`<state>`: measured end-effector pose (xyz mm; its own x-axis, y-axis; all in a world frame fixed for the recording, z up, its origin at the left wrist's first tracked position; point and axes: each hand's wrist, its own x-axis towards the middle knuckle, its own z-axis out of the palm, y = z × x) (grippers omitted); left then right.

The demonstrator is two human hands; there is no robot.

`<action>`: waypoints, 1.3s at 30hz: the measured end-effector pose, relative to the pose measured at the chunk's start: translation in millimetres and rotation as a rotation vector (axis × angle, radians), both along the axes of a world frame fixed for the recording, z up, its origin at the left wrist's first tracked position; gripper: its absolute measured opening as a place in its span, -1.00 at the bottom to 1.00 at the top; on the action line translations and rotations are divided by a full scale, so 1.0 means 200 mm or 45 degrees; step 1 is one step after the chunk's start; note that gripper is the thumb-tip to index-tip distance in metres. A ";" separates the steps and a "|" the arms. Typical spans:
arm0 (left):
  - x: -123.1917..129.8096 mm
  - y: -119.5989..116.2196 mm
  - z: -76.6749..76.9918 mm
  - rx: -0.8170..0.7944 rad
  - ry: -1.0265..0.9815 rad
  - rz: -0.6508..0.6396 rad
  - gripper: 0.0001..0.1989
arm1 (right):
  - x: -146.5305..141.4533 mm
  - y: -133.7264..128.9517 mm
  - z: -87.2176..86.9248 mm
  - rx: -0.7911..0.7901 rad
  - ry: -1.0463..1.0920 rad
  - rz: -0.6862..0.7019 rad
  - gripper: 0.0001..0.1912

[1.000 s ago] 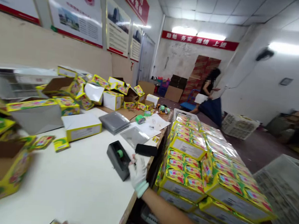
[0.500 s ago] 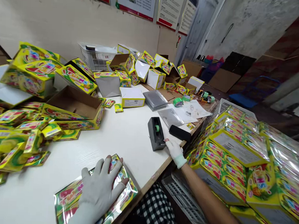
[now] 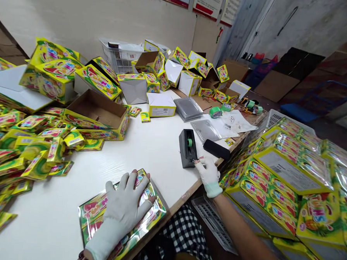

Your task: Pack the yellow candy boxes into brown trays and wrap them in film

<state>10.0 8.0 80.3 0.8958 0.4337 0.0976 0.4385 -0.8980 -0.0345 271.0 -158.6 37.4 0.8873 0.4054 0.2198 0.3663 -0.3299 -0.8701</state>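
My left hand [image 3: 124,205], in a white glove with bare fingertips, lies flat with fingers spread on a clear-covered display box [image 3: 92,215] of fruit-printed packs at the table's front edge. My gloved right hand [image 3: 208,174] is at the near end of a black tape dispenser [image 3: 186,158]. Its thumb and forefinger pinch together at the cutting edge, apparently on the tape end; the clear tape itself hardly shows. A roll on a green core [image 3: 189,142] sits inside the dispenser.
Small candy packs [image 3: 38,150] are heaped on the left beside an open carton [image 3: 95,110]. Clear plastic lids [image 3: 188,107], green tape rolls [image 3: 215,112] and a black case [image 3: 216,149] lie farther back. Filled display boxes [image 3: 263,193] are stacked right of the table edge.
The view has shifted, so the table appears farther right and higher. My right fingers have closed at the dispenser's cutting edge. My left hand stays flat on the display box.
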 end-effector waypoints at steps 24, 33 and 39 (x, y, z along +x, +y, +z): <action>-0.02 -0.03 0.02 -0.135 -0.117 0.019 -0.36 | -0.06 0.06 0.05 -0.232 0.828 1.063 -0.58; 0.00 -0.04 0.05 -0.167 -0.118 0.069 -0.49 | -0.15 0.60 0.07 -0.678 0.983 1.945 -0.56; 0.02 -0.05 0.03 -0.186 -0.134 0.145 -0.58 | -0.15 0.61 -0.08 -0.735 1.090 1.901 -0.52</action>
<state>13.5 -1.2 87.1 0.8283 0.5480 0.1165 0.5319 -0.8346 0.1433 242.0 -35.7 22.0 -0.4731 0.7303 -0.4928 0.1666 -0.4751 -0.8640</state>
